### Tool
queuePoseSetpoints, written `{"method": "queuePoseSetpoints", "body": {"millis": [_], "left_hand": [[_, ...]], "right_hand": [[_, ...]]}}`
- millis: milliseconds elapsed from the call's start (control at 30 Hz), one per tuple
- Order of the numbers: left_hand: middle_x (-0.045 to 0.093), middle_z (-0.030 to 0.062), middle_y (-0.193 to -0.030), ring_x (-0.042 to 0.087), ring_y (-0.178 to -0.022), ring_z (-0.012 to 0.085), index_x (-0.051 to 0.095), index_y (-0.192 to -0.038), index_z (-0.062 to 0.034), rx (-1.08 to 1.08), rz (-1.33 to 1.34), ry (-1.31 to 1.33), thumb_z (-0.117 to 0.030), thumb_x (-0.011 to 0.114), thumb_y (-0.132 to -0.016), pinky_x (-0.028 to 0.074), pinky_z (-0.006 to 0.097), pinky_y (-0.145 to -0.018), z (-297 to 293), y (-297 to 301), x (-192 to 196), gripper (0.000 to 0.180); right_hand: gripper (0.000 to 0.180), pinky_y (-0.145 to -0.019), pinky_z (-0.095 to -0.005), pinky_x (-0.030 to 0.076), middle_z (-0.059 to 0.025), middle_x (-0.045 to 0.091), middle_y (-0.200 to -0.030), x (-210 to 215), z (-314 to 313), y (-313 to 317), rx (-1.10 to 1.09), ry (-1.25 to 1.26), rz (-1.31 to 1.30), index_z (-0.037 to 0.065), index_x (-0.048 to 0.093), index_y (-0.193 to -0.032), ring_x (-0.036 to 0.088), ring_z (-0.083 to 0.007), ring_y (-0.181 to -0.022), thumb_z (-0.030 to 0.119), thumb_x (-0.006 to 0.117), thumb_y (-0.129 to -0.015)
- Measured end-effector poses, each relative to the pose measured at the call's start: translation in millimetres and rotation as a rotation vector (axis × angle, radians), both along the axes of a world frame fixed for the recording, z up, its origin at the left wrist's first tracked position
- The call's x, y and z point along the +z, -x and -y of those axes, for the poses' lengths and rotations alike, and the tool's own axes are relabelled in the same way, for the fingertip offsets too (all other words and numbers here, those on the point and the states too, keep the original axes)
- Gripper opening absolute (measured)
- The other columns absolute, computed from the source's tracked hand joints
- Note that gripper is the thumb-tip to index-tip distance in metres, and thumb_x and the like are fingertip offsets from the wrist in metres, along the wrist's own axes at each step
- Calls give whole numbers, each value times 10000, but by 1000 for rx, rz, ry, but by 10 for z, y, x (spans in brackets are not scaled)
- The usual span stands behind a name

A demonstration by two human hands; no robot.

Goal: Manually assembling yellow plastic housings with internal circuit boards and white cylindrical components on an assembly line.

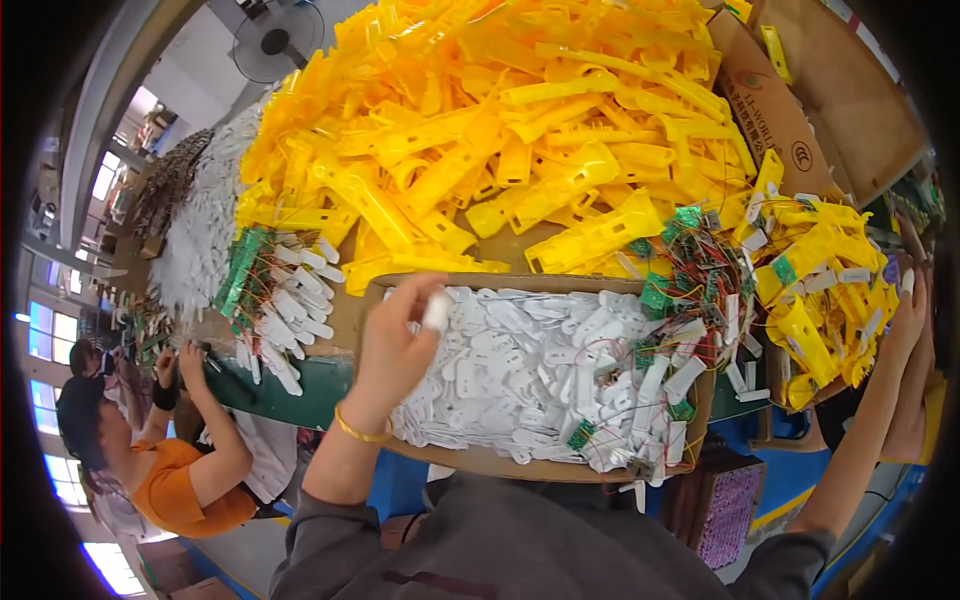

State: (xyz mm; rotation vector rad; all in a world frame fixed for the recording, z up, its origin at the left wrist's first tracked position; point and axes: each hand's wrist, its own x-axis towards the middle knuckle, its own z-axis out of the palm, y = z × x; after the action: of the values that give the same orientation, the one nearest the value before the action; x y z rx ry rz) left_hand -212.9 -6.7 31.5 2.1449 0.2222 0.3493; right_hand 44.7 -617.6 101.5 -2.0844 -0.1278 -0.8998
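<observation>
In the head view, I see white pieces [480, 380] lying in a carton [470, 461] toward five o'clock. I judge them light, stiff, somewhat slippery, best taken by the long edges; they look flat, narrow and round-ended. The left hand [395, 335], half curled, is above the carton's ten o'clock corner; the right hand [908, 315] is at three o'clock, beside yellow parts [800, 335]. Whether either one pinches something, I cannot tell.

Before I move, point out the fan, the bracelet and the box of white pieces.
Fan [275, 41]: head view, on its dark hub.
Bracelet [357, 431]: head view, on its lower curve.
Box of white pieces [470, 460]: head view, on its near cardboard wall.
</observation>
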Motion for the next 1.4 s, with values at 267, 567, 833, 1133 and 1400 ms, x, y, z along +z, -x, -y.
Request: {"method": "queuePoseSetpoints", "body": {"millis": [267,567,833,1133,1400], "left_hand": [[571,66,-624,536,-545,145,589,-1090,-61,133,-190,-547,-128,576,-813,418,283,-527,-513,-528,567,286],[495,169,-1222,461,-1157,288,555,-1061,-59,-77,83,-1556,-35,565,-702,357,387,-976,-1515,-879,-52,359],[597,159,-1029,544,-1011,335,572,-1018,-13,79,55,-1339,-53,593,-700,415,374,-913,-1646,-528,489,321],[549,45,-712,563,-667,150,467,-1032,-52,19,132,715,-169,676,-716,476,290,-614,-699,217,443,396],[542,46,-967,545,-835,114,432,-1126,-36,-49,15,568,-32,675,-724,468,262,-724,724,414,211,470]], "right_hand": [[294,-680,-307,496,-113,639,-847,-454,-3025,1872,1065,231,-637,33,635,-951,633,-233,-762,-38,648,-666],[194,-637,-294,473,-108,616,-772,-710,-3245,2062,1112,214,-742,18,636,-944,618,-238,-721,35,645,-750],[279,-621,-315,499,-107,616,-825,-834,-3624,1852,870,582,-253,42,627,-846,615,-265,-739,-63,580,-592],[127,-580,-354,456,-105,542,-798,-872,-3925,1758,903,1266,-132,36,609,-701,515,-264,-854,120,600,-607],[179,-613,-333,481,-73,589,-789,-366,-3771,2125,1236,589,-341,63,572,-831,591,-203,-701,102,635,-668]]}}
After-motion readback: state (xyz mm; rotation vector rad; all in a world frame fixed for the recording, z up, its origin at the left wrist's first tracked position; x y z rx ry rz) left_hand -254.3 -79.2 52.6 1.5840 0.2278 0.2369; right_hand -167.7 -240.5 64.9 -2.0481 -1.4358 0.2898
